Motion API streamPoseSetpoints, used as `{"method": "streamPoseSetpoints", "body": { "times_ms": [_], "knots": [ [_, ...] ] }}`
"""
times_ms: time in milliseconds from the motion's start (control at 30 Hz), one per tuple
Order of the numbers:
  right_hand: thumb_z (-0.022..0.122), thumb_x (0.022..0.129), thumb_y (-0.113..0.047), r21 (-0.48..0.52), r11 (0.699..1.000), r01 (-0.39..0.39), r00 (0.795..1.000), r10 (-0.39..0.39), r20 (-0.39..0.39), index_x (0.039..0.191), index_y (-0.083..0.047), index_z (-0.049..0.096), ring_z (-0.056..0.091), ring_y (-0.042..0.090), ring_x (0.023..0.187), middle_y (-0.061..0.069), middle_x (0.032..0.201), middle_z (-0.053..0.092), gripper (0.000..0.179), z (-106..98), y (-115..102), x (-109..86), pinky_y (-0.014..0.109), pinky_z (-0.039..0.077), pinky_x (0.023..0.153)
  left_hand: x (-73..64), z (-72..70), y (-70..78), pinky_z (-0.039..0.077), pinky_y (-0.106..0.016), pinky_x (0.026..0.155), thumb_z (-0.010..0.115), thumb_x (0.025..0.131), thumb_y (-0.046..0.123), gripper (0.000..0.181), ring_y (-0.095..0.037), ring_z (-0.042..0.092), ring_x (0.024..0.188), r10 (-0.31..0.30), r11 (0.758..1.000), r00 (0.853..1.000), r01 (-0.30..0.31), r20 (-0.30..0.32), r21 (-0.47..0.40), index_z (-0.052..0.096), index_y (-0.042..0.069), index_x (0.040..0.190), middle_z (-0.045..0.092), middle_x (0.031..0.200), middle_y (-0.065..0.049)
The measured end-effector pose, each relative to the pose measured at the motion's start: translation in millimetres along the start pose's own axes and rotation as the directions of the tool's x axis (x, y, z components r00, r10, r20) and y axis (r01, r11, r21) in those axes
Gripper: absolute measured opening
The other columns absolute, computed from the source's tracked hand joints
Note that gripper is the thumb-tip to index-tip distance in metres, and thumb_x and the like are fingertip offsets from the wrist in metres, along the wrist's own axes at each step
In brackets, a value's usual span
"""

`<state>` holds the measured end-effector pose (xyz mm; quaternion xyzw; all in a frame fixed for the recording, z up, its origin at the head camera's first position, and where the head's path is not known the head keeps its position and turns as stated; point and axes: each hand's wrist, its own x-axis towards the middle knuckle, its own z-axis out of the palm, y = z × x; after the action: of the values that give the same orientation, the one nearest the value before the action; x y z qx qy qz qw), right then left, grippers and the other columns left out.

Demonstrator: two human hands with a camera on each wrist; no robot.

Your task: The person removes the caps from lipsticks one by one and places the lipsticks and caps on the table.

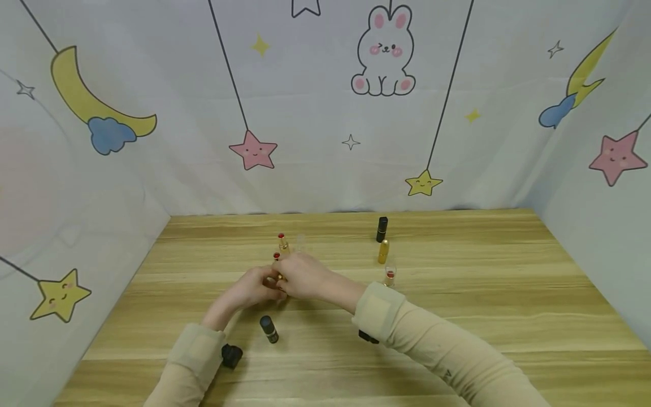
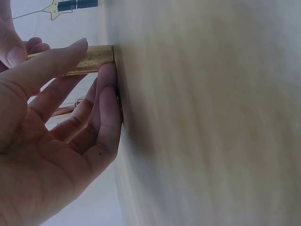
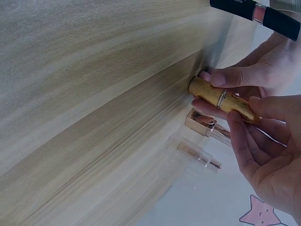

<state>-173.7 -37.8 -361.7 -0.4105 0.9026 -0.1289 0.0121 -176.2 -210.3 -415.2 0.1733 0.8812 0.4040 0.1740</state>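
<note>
Both hands meet at a gold lipstick tube (image 3: 221, 98) that stands upright on the table, its base at the wood. Low on the tube, my left hand (image 1: 252, 287) pinches it between thumb and fingers. My right hand (image 1: 305, 276) reaches across and grips the rounded top end. A seam ring circles the tube's middle in the right wrist view. From the head, the fingers hide most of it. Just behind the hands stand two uncapped red lipsticks, a farther one (image 1: 283, 244) and a nearer one (image 1: 277, 256), beside a clear cap (image 1: 300, 243).
Nearer me are a black lipstick tube (image 1: 268, 329), a black angular piece (image 1: 231, 356) by the left sleeve and another black piece (image 1: 368, 337) partly under the right sleeve. Farther right stand a black tube (image 1: 382, 230), a gold tube (image 1: 383, 252) and a red lipstick (image 1: 390, 276).
</note>
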Motion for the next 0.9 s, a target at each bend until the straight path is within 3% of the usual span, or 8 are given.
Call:
{"method": "streamPoseSetpoints", "body": {
  "times_ms": [200,500,633,900],
  "knots": [
    [0.064,0.089,-0.011,0.025,1.000,-0.011,1.000,0.010,0.009,0.086,-0.012,0.066,0.049,0.006,0.067,-0.002,0.085,0.066,0.004,-1,0,-1.9,0.016,0.038,0.060,-1.7,-2.2,-1.0,0.051,-0.029,0.073,0.073,0.083,0.011,0.022,-0.023,0.066,0.091,0.056,0.998,0.998,-0.056,0.006,-0.012,0.066,0.001,0.102,0.067,0.109,-0.018],
    [0.065,0.086,-0.009,0.165,0.986,-0.012,0.999,0.019,-0.038,0.092,-0.011,0.071,0.052,0.005,0.072,-0.001,0.089,0.068,0.009,-1,8,-7.9,0.015,0.040,0.063,-9.7,-7.3,-3.4,0.054,-0.028,0.070,0.070,0.086,0.012,0.023,-0.019,0.070,0.082,0.063,0.991,0.997,-0.057,0.039,-0.125,0.066,0.000,0.105,0.065,0.105,-0.019],
    [0.068,0.087,-0.010,0.234,0.972,-0.007,0.997,0.025,-0.074,0.094,-0.011,0.072,0.052,0.006,0.072,-0.001,0.088,0.070,0.008,-1,12,-10.6,0.015,0.040,0.063,-14.3,-10.7,-1.8,0.054,-0.027,0.070,0.070,0.087,0.016,0.029,-0.020,0.070,0.084,0.082,0.993,0.997,-0.081,0.011,-0.084,0.066,0.000,0.111,0.065,0.109,-0.021],
    [0.067,0.089,-0.012,0.266,0.964,-0.025,0.994,0.054,-0.100,0.096,-0.012,0.071,0.053,0.005,0.075,-0.001,0.092,0.070,0.008,-4,15,-12.4,0.015,0.042,0.064,-18.9,-15.2,3.2,0.053,-0.029,0.074,0.069,0.088,0.020,0.033,-0.021,0.068,0.088,0.080,0.996,0.996,-0.081,-0.048,-0.021,0.066,0.003,0.116,0.065,0.119,-0.021]
  ]
}}
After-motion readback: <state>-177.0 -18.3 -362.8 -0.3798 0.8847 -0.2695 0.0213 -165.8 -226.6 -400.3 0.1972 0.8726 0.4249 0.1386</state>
